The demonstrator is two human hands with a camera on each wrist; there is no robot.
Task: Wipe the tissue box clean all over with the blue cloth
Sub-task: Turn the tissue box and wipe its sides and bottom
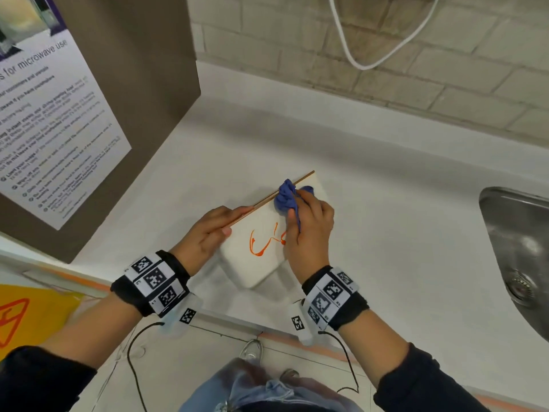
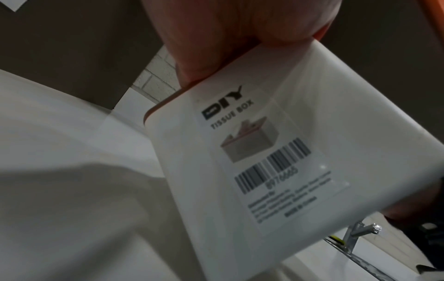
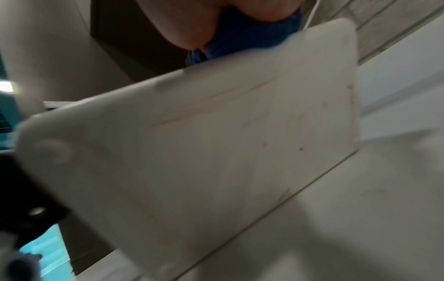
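Observation:
The white tissue box (image 1: 255,257) with a thin wooden lid edge (image 1: 282,190) is tilted above the counter, an orange scribble (image 1: 261,242) on its upward face. My left hand (image 1: 212,230) grips the box's left side at the lid edge. My right hand (image 1: 309,224) clutches the bunched blue cloth (image 1: 286,197) and presses it on the box's far upper part. In the left wrist view the box's labelled side (image 2: 264,161) fills the frame under my fingers (image 2: 240,34). The right wrist view shows a blurred box face (image 3: 204,152) and the cloth (image 3: 240,36).
A brown cabinet side with a microwave-use notice (image 1: 50,120) stands on the left. A steel sink (image 1: 517,257) lies at the right edge of the white counter (image 1: 386,203). A white cable (image 1: 362,55) hangs on the brick wall. A yellow sign (image 1: 26,316) is at lower left.

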